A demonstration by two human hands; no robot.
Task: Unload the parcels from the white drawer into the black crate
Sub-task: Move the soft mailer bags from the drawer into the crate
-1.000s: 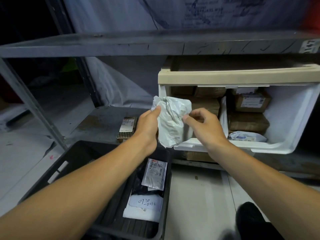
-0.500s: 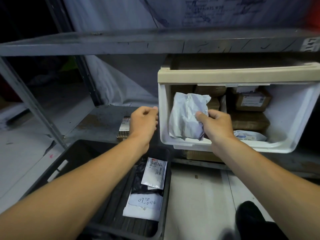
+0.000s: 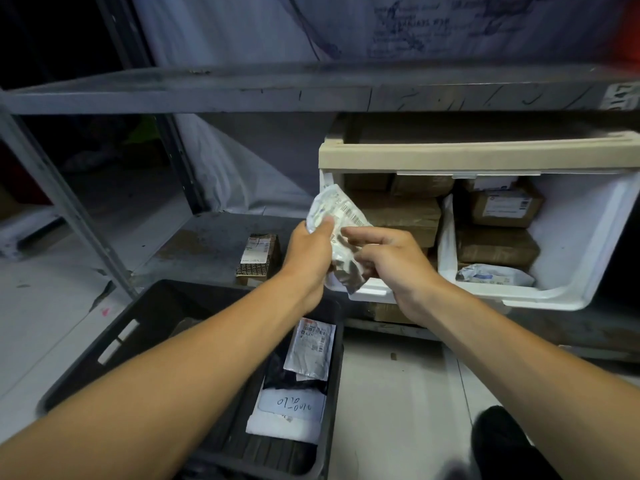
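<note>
Handwritten "0100-210", seen upside down, on white parcel (image 3: 290,408) in black crate (image 3: 145,317), lower centre; barcode labels elsewhere too small to read.

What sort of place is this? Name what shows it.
Probably a parcel storeroom or sorting area: a metal shelf rack, a white drawer full of labelled brown parcels, and a black crate holding mailer bags.
</note>
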